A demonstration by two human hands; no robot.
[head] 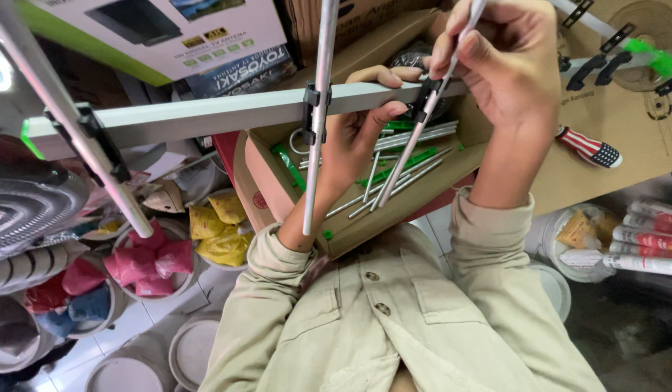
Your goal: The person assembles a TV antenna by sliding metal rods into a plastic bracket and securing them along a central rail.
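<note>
Left hand [361, 134] wrapped around the long grey bar [205, 116] to keep it steady. Right hand [506, 62] pinching a thin metal rod [416, 141] at a black clip [427, 91] on the bar, above the box [278, 181] of spare rods.

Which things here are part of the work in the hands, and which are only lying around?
In use:
- left hand holding the grey bar
- right hand holding a thin metal rod
- black clip on the bar
- cardboard box of spare rods

Lying about:
- screwdriver with striped handle
- bowls of yellow packets and pink packets
- tubes
</note>
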